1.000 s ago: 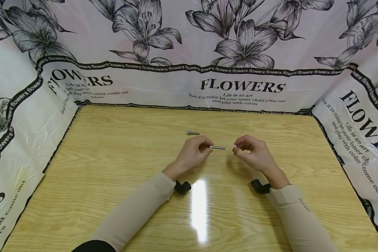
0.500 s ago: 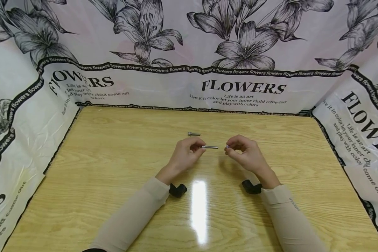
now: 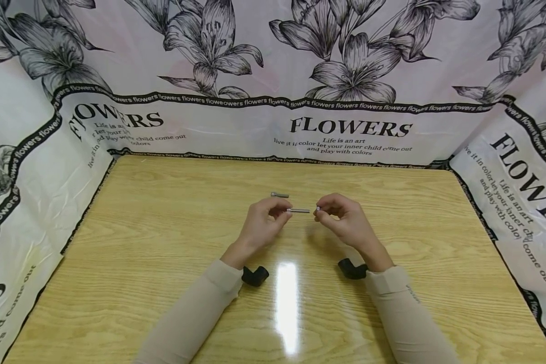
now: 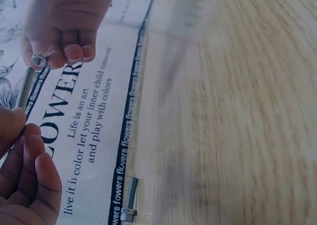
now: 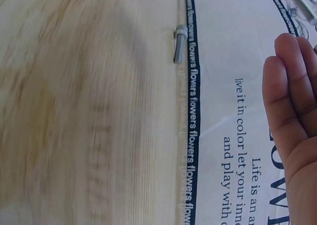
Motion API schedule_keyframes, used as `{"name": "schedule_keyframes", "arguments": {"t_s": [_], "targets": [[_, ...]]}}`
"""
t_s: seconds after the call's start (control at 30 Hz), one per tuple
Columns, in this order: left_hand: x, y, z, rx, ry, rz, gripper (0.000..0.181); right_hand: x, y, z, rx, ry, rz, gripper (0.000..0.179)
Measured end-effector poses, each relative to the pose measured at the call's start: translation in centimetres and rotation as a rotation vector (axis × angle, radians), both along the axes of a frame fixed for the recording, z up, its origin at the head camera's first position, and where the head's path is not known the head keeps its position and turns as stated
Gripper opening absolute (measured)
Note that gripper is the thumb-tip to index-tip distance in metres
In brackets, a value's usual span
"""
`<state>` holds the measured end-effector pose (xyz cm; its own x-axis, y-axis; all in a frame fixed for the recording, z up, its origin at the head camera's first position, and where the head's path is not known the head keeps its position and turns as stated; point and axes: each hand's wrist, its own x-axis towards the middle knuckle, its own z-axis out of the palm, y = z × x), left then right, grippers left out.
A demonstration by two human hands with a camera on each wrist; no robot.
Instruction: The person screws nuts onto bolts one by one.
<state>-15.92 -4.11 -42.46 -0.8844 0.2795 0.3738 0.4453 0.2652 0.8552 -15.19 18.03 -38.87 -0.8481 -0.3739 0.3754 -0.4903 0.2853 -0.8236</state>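
My left hand [image 3: 265,221] pinches a metal bolt [image 3: 299,211] by one end, its threaded shank pointing right. Facing it, my right hand [image 3: 344,218] holds a small hex nut [image 4: 38,61] between thumb and fingertip, the hole showing in the left wrist view. The bolt's tip stands right by the nut, with a narrow gap between them in the head view. A second bolt [image 3: 279,195] lies on the table just behind my left hand; in the left wrist view a nut [image 4: 128,212] sits at its head end.
The wood-grain table [image 3: 164,212] carries a bright light reflection in front of the hands. A white flower-printed sheet [image 3: 236,121] rises behind and at both sides. A black wrist mount [image 3: 255,276] hangs under each wrist.
Both hands have shifted left over the table, and the right has come farther, so the nut is now nearer the bolt's tip. The bolt lying on the table stays in place.
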Motion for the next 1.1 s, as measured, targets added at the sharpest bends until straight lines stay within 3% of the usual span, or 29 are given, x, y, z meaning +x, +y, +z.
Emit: {"name": "schedule_keyframes", "arguments": {"t_s": [0.27,0.5,1.1], "targets": [[-0.1,-0.2,-0.2,0.033,0.010,0.025,0.011,-0.1,-0.8,-0.2,-0.068,0.008,0.022,0.015],[-0.1,-0.2,-0.5,0.061,0.051,0.038,0.010,0.0,-1.2,-0.3,-0.067,0.003,0.023,0.015],[0.3,-0.6,-0.4,0.089,0.038,0.067,0.011,0.1,-2.3,-1.0,-0.090,-0.061,0.046,0.016]]}}
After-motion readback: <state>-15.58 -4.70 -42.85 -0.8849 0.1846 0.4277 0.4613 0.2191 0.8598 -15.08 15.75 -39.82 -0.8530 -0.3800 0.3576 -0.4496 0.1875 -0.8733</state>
